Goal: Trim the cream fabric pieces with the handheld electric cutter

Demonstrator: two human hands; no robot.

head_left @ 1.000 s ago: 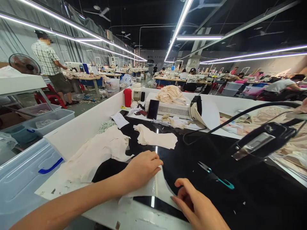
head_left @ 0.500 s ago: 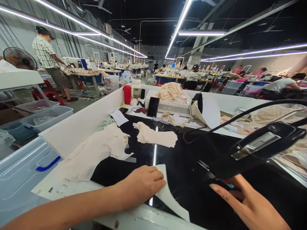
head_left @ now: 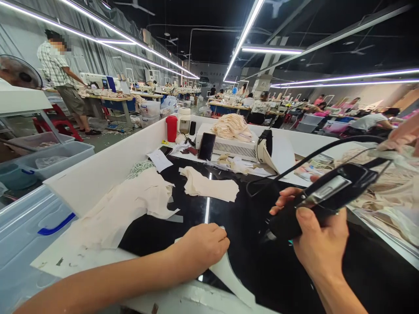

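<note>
My left hand (head_left: 203, 246) rests with curled fingers on a white curved piece (head_left: 229, 274) lying on the glossy black table top (head_left: 248, 213). My right hand (head_left: 314, 237) is wrapped round the black handle of a corded hand tool (head_left: 327, 194) with a metal plate on its upper side. The tool's black cable (head_left: 314, 152) arcs up and to the right. Cream fabric pieces (head_left: 209, 185) and a larger cream sheet (head_left: 131, 207) lie beyond my left hand.
A white wall (head_left: 108, 170) borders the table on the left, with blue plastic bins (head_left: 36, 218) outside it. At the back stand a red cylinder (head_left: 171, 128), a phone (head_left: 207, 146), a white box (head_left: 235, 148) with folded cloth. People work at distant tables; one person (head_left: 62, 78) stands at left.
My right hand moved right from the table's near edge, past the small teal-handled snips, and closed on the tool's black handle. My left hand stayed on the white piece.
</note>
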